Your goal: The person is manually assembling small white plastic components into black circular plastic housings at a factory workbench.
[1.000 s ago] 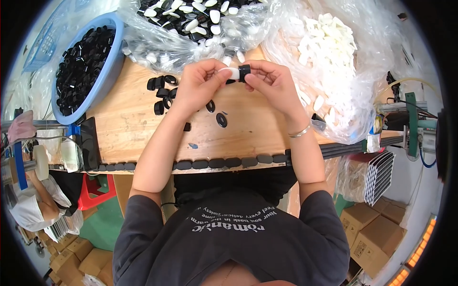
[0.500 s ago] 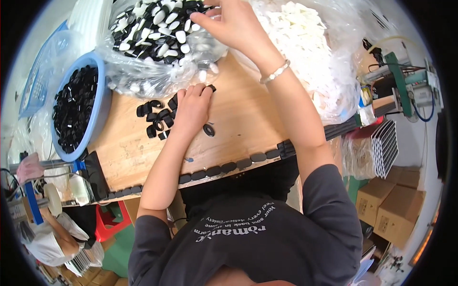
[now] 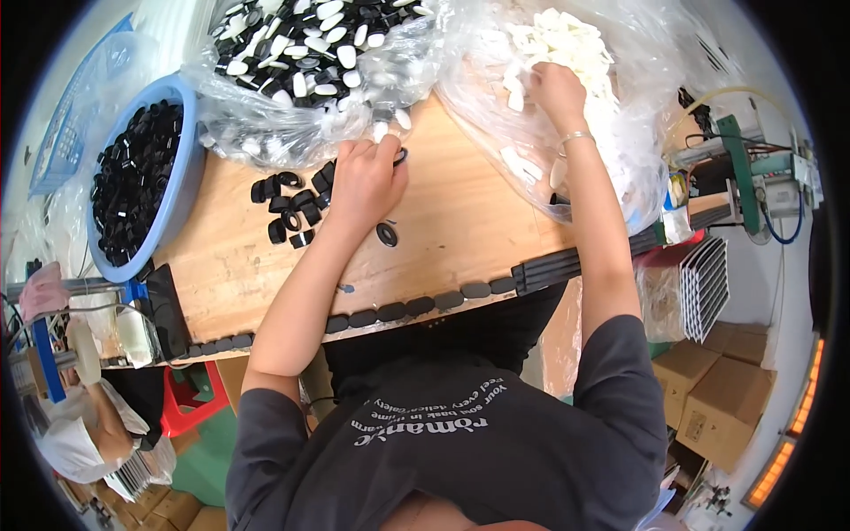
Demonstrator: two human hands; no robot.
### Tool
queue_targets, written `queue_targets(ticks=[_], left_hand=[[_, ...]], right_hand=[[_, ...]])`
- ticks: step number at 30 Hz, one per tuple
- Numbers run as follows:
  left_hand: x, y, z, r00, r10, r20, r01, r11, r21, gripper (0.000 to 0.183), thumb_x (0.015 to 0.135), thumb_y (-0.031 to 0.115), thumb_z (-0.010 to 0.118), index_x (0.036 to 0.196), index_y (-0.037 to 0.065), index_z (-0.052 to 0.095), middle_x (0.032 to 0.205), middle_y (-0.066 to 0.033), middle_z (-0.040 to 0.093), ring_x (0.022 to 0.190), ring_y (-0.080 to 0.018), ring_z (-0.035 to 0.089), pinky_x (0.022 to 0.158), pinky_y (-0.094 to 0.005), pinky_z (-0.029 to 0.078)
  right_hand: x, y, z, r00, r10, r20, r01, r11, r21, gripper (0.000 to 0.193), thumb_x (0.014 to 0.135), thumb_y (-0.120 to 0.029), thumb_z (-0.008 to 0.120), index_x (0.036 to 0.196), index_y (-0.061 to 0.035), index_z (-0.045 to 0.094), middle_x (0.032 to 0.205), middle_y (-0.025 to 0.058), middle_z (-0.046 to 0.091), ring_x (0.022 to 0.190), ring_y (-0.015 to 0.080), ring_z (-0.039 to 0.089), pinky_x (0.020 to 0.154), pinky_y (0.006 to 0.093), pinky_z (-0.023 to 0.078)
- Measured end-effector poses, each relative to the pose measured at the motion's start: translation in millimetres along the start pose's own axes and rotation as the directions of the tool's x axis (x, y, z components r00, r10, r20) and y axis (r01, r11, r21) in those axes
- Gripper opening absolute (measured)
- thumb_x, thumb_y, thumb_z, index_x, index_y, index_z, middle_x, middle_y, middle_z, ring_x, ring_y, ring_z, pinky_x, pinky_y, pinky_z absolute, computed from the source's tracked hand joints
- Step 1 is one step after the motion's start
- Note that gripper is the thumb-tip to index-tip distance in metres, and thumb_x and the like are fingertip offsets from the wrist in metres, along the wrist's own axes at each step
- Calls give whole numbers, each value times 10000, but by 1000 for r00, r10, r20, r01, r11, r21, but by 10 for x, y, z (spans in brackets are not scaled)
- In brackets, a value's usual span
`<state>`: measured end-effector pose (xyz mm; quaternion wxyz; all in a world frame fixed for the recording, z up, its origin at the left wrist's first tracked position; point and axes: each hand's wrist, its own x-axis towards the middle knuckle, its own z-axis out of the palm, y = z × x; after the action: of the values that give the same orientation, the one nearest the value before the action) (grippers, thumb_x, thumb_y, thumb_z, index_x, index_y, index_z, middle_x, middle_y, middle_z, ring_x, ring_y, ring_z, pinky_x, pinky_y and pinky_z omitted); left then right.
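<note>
My left hand [image 3: 366, 184] rests over the wooden table, its fingers closed on a small black oval piece [image 3: 401, 157] that sticks out on the right side of the fingertips. Beside it lie several loose black oval rings [image 3: 292, 219], and a single black ring [image 3: 387, 234] sits just right of my wrist. My right hand [image 3: 560, 96] reaches into an opened clear plastic bag [image 3: 478, 124] of white pieces [image 3: 567, 40]. Its fingers are curled together at the pile's left edge; what they hold, if anything, is hidden.
A blue basin [image 3: 188, 159] full of black rings [image 3: 137, 186] stands left. At the back, another clear bag [image 3: 274, 137] holds glossy black and white oval pieces [image 3: 310, 53]. Dark oval pads [image 3: 390, 311] line the table's front edge. Another person [image 3: 93, 425] sits at lower left.
My right hand has left the bag of black and white pieces and moved right into the bag of white pieces. My left hand has shifted slightly right, with the black oval piece now showing differently.
</note>
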<state>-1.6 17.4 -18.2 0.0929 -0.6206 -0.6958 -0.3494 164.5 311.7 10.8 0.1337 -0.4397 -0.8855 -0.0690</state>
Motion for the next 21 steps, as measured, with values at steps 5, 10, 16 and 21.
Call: queue_targets(ticks=[5, 10, 16, 21], left_hand=[[69, 136, -209, 976, -215, -37, 186, 908, -376, 209, 778, 54, 676, 952, 26, 563, 825, -109, 666, 746, -260, 639, 703, -343, 482], [13, 0, -264, 968, -250, 8, 225, 855, -468, 253, 786, 39, 686, 1017, 13, 586, 875, -86, 675, 753, -161, 643, 677, -246, 489], [46, 15, -316, 949, -301, 87, 305, 819, -487, 230, 770, -14, 677, 988, 9, 607, 871, -41, 599, 700, -91, 549, 632, -213, 447], [64, 50, -277, 966, -256, 31, 233, 816, -529, 279, 721, -49, 686, 984, 12, 618, 832, -70, 605, 650, -124, 561, 596, -238, 468]], right_hand=[[-149, -312, -282, 978, 65, -200, 100, 693, 714, 239, 836, -110, 671, 1071, -66, 681, 815, 101, 700, 705, 183, 680, 643, 286, 531], [-788, -1190, -801, 978, -204, -52, 145, 474, 869, 193, 841, -51, 655, 1030, -31, 686, 752, 48, 652, 602, 92, 557, 567, 211, 457], [-1043, -1395, -660, 823, -463, -329, 507, 337, 793, 186, 741, 31, 694, 913, -39, 688, 756, 41, 572, 626, 129, 545, 552, 228, 449], [-1103, -1449, -500, 790, -470, -394, 575, 342, 744, 200, 748, 44, 686, 926, -47, 688, 807, 37, 585, 668, 131, 556, 554, 236, 452]])
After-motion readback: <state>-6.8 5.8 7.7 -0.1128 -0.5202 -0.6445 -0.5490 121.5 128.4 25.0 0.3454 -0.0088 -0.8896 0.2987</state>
